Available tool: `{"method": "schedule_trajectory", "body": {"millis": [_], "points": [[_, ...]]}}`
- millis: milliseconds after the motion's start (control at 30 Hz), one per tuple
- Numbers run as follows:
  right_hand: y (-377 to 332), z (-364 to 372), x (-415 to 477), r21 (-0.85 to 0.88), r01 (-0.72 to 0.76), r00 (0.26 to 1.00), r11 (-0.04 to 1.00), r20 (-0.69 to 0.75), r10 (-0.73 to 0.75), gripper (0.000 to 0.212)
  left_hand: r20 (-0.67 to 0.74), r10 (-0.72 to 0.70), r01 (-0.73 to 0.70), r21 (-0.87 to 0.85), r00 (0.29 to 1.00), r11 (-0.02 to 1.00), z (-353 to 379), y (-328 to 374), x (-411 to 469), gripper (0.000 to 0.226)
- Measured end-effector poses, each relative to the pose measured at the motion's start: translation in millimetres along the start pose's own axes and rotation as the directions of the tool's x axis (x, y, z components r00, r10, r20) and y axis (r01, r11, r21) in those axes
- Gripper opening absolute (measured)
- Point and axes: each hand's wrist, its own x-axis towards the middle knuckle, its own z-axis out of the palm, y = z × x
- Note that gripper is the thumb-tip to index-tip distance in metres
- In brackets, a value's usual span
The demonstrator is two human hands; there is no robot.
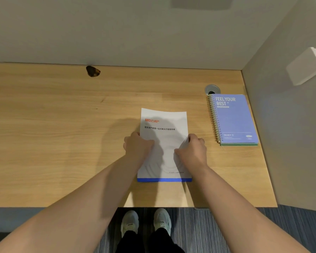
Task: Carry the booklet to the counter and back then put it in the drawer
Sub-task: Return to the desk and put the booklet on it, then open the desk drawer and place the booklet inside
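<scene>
Evidently the wooden desk is filling the middle of the frame, and the white booklet is lying flat at centre-right of it, its blue bottom edge pointing toward the person. A purple spiral notebook is sitting well apart at the right, below a round cable port. The left hand is curling around the booklet's left edge and the right hand is pinching its right edge, where the cover is buckling slightly. This looks like the very first step, the pickup (neither counter nor drawer is showing). Next, both hands will be needing to lift it level.
</scene>
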Motion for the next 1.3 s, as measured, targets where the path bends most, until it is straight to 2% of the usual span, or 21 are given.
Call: {"method": "schedule_trajectory", "body": {"millis": [100, 200, 300, 433, 533, 633, 733, 833, 933, 1033, 1167, 1300], "points": [[1, -1, 1, 0.015, -0.003, 1.0, 1.0, 0.013, 0.003, 0.046, -0.01, 0.12, -0.12, 0.044, 0.993, 0.992, 5, -5, -1, 0.047], [2, -2, 2, 0.032, 0.009, 1.0, 0.999, 0.02, -0.01, 0.052, 0.019, 0.181, -0.179, -0.054, 0.983, 0.982, 5, -8, -2, 0.03], [2, -5, 0, 0.07, 0.011, 0.999, 0.997, 0.031, -0.013, 0.058, 0.029, 0.221, -0.215, -0.133, 0.975, 0.968, 2, -9, -4, 0.026], [5, -11, -4, 0.182, 0.047, 0.997, 0.982, 0.054, -0.058, 0.042, -0.008, 0.249, -0.242, -0.26, 0.969, 0.935, -7, -11, -16, 0.021], [5, -23, -13, 0.295, 0.101, 0.992, 0.95, 0.038, -0.118, 0.042, 0.013, 0.284, -0.261, -0.353, 0.959, 0.898, -15, -12, -34, 0.021], [3, -41, -29, 0.438, 0.108, 0.983, 0.892, 0.088, -0.162, 0.047, 0.002, 0.347, -0.325, -0.347, 0.938, 0.88, -26, -11, -56, 0.024], [8, -59, -51, 0.547, 0.106, 0.962, 0.83, 0.157, -0.226, 0.04, -0.021, 0.359, -0.339, -0.383, 0.933, 0.859, -37, -9, -85, 0.024], [13, -77, -74, 0.646, -0.008, 0.952, 0.764, 0.239, -0.192, 0.049, -0.016, 0.356, -0.313, -0.515, 0.934, 0.798, -45, -8, -109, 0.025], [23, -95, -97, 0.774, -0.131, 0.914, 0.619, 0.336, -0.227, 0.046, -0.015, 0.375, -0.312, -0.588, 0.927, 0.747, -53, -12, -133, 0.024], [37, -101, -127, 0.827, -0.158, 0.889, 0.54, 0.357, -0.287, 0.046, 0.001, 0.405, -0.33, -0.58, 0.914, 0.745, -54, -25, -157, 0.027], [62, -101, -170, 0.831, -0.08, 0.902, 0.551, 0.296, -0.315, 0.048, 0.003, 0.428, -0.361, -0.532, 0.904, 0.766, -47, -46, -188, 0.025], [93, -100, -212, 0.841, -0.063, 0.934, 0.538, 0.24, -0.266, 0.047, 0.009, 0.466, -0.413, -0.445, 0.885, 0.794, -43, -68, -227, 0.026]]}}
